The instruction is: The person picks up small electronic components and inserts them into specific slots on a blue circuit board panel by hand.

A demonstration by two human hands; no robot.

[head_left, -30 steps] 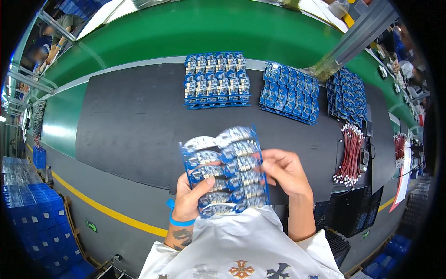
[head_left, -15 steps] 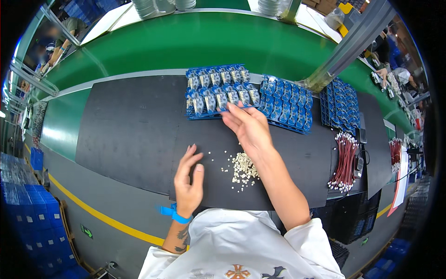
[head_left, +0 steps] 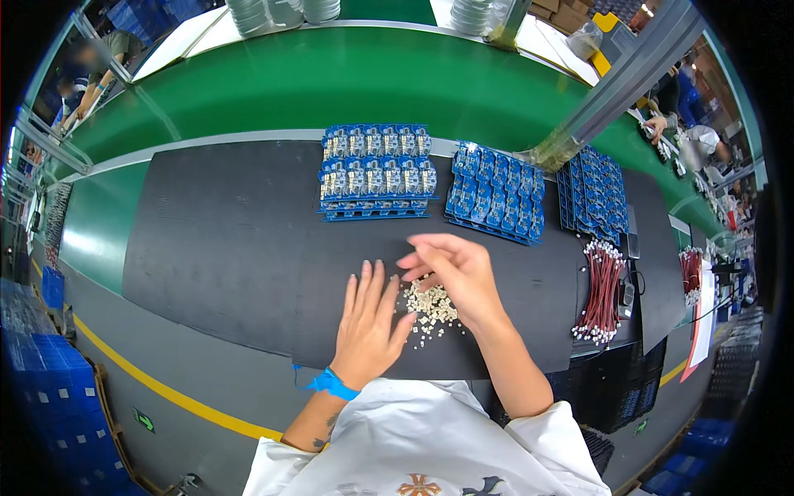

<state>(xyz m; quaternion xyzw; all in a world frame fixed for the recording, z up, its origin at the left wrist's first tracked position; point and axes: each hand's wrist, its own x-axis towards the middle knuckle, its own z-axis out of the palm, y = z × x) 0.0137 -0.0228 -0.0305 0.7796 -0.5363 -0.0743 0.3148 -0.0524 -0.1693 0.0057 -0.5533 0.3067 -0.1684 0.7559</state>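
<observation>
My left hand (head_left: pixel 368 326) lies flat on the black mat (head_left: pixel 223 231), palm down and fingers stretched out, with nothing in it. Its fingertips and thumb border a loose pile of small cream-coloured connector pieces (head_left: pixel 432 306). Over the far side of this pile hovers my right hand (head_left: pixel 459 277), fingers loosely bent and apart, and I see nothing held in it; it hides part of the pile. Beyond both hands stands a stack of blue circuit board panels (head_left: pixel 376 178), pale components on its top. A second stack of blue panels (head_left: pixel 496 194) sits to its right.
Further right are more blue panels (head_left: pixel 592 194) and a bundle of red wires with white ends (head_left: pixel 600 289). A green conveyor belt (head_left: pixel 331 83) runs behind the mat. A metal post (head_left: pixel 620 83) rises at the right. Other people work at both far sides.
My right hand has come back from the front edge of the board stack to above the pile. My left hand has moved right and flattened beside the pile. The view has shifted slightly.
</observation>
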